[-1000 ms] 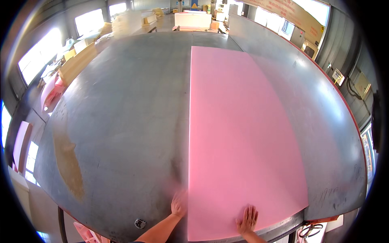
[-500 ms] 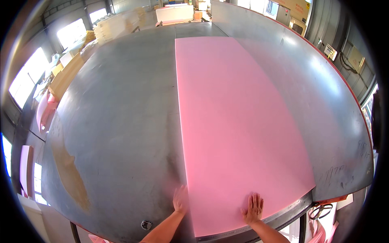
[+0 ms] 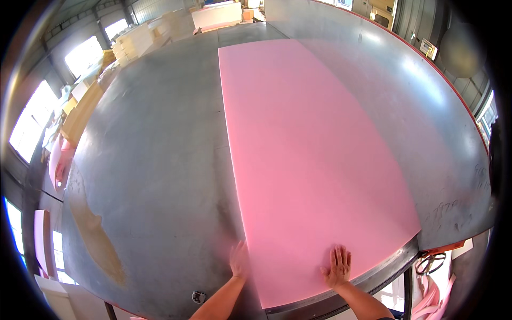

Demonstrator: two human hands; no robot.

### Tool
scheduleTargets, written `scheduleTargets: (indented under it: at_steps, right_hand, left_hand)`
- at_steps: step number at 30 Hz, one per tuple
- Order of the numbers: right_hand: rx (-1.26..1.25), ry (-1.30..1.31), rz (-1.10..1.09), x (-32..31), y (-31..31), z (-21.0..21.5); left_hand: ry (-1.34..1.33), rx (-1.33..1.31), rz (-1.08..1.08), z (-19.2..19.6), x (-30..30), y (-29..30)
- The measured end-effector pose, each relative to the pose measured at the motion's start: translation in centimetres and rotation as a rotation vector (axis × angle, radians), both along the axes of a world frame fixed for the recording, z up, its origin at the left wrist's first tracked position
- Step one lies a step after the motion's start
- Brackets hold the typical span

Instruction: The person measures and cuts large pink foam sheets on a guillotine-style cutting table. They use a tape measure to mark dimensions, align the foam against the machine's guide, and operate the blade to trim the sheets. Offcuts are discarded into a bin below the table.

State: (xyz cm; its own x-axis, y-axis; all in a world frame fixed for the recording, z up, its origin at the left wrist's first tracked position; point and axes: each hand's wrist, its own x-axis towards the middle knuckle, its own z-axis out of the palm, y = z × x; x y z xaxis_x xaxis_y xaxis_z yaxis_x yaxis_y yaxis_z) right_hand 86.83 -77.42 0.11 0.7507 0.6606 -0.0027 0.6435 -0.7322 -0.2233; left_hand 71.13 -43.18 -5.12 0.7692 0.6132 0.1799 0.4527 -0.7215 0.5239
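Head view, looking down: at the near edge of the table (image 3: 160, 176), both hands rest on a long pink foam sheet (image 3: 304, 154). The left hand (image 3: 239, 260) lies against the sheet's near left corner, fingers together and extended, pressed to the sheet's left edge where it meets the metal. The right hand (image 3: 337, 265) lies flat on top of the sheet close to its near end, fingers spread wide, palm down. Neither hand is closed around anything; both are open and simply press on the foam.

The sheet lies flat on the table, its long axis running from the near edge away toward the far edge, leaning slightly leftward as it recedes. Its near end reaches the table's near edge, toward the near right corner, and its far end stops short of the far edge. It occupies the right half of the table, with bare metal well to its left and a narrower bare strip to its right.

The table is a large grey metal surface, dull and scuffed, with a tan rust-coloured patch (image 3: 93, 234) near its near left corner and bright glare toward the far right. A red rim (image 3: 453, 88) runs along its right edge.

Beyond the far left edge stand stacks of pale foam blocks (image 3: 154, 32), and bright windows (image 3: 29, 125) line the left wall.
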Motion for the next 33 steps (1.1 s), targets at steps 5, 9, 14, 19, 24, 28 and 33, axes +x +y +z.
scheduleTargets:
  at_steps: [5,9,14,19,24,28,33]
  right_hand:
    - [-0.044,0.033,-0.004,0.3,0.1,0.0]
    - [-0.052,0.052,-0.008,0.7,0.2,0.0]
    - [-0.026,0.002,0.009,0.7,0.6,-0.1]
    - [-0.019,-0.024,0.012,1.2,0.5,-0.4]
    - [-0.023,0.014,0.011,1.3,0.8,0.1]
    - [-0.048,0.059,-0.005,1.1,0.8,0.1]
    - [-0.048,0.066,-0.010,0.8,0.6,0.3]
  left_hand:
    - [0.007,-0.002,-0.007,0.6,0.5,0.1]
    - [0.028,-0.041,0.001,2.0,1.1,-0.1]
    - [0.005,-0.009,-0.008,1.5,0.8,0.4]
    - [-0.091,0.001,-0.054,2.3,1.9,0.6]
    - [-0.066,-0.012,-0.030,-0.6,1.1,0.9]
    - [-0.065,0.009,-0.022,-1.1,0.6,0.7]
    - [-0.019,-0.016,-0.017,1.1,1.3,0.4]
